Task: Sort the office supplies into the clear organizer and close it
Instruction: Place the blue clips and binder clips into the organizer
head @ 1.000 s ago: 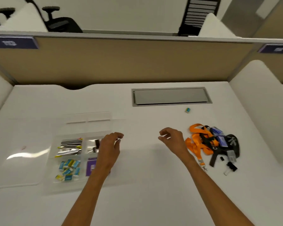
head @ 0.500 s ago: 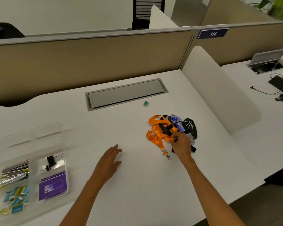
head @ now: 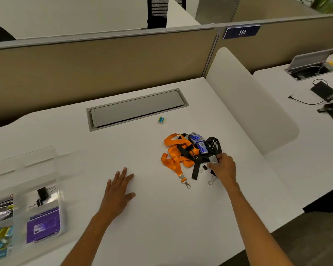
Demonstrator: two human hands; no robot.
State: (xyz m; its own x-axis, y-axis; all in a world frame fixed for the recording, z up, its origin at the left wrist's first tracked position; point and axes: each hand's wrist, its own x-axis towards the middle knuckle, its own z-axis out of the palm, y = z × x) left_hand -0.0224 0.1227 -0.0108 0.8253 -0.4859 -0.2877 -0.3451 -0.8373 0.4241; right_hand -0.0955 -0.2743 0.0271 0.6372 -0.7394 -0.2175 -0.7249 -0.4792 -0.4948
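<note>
**Clear plastic organizer (head: pixel 60 204) lies open at the white desk's (head: pixel 161 217) eight o'clock**

The left hand (head: pixel 119 189) rests flat on the desk, grip open. At its two o'clock, the right hand (head: pixel 224 167) pinches in its grip a small silver-grey box (head: pixel 213 159) at the near edge of a tangle of orange lanyard (head: pixel 173 156), black strap (head: pixel 196 167) and blue boxes (head: pixel 197 140). Black binder clips (head: pixel 42 193) sit inside the organizer.

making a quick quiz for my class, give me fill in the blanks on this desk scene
The lanyard tangled with the black one is ___.
The partition sign reads ___.
The card in the clear organizer is ___.
Missing words: orange; 114; purple.
</note>
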